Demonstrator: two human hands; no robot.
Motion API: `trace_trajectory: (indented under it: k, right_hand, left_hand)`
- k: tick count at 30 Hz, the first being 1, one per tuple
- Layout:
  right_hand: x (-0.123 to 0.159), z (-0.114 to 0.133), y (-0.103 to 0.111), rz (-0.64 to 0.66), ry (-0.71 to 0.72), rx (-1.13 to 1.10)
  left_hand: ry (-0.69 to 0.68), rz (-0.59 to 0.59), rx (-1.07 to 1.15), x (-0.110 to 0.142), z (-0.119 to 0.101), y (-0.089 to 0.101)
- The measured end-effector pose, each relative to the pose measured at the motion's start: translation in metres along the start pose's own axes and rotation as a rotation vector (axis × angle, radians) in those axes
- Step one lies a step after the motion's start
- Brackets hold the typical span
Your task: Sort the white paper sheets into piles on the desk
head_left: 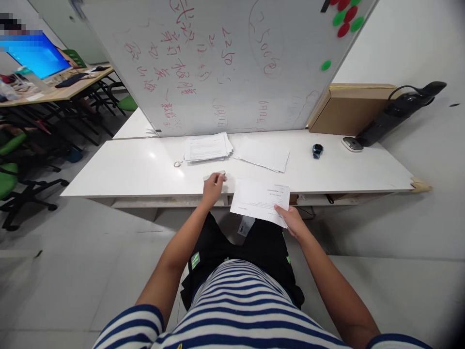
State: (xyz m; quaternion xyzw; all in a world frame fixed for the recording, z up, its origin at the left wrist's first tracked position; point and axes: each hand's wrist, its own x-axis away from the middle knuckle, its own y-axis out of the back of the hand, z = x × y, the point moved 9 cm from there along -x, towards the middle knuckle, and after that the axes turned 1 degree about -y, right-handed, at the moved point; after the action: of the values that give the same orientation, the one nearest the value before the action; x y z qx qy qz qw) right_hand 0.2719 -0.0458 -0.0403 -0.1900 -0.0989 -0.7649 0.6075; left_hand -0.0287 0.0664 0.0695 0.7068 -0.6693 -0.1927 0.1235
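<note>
Just below frame center — one printed sheet (pixel 254 199), pinched at its edge by the right hand (pixel 292 220). Near mid-frame, the left hand (pixel 212 187) is at a slim pale object (pixel 208 177) — cannot tell whether grasped.

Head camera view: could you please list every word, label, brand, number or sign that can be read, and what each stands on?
"6月11日": red handwriting, low on the whiteboard.
"6月12日": to its right, whiteboard.
"2250": higher up, whiteboard; probable reading.
"500": circled, whiteboard; the characters beside it are uncertain.
Too small, blurred or unclear: the remaining handwriting, the print on the sheet in the right hand, the paper stack and the green-marked patch.
</note>
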Motion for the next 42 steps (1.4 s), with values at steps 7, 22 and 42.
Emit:
trace_trajectory:
  k: [7,22,42]
  right_hand:
    - [-0.014,0.018,-0.031,0.041,0.005,0.018]
    - [-0.025,0.034,-0.06,0.116,-0.083,0.103]
    - [-0.04,0.028,-0.061,0.155,-0.071,0.158]
  left_hand:
    - [0.0,-0.141,-0.429,-0.055,-0.001,0.016]
    - [0.022,-0.088,-0.703,-0.069,0.025,0.003]
    - [0.003,-0.01,-0.724,-0.067,0.02,-0.003]
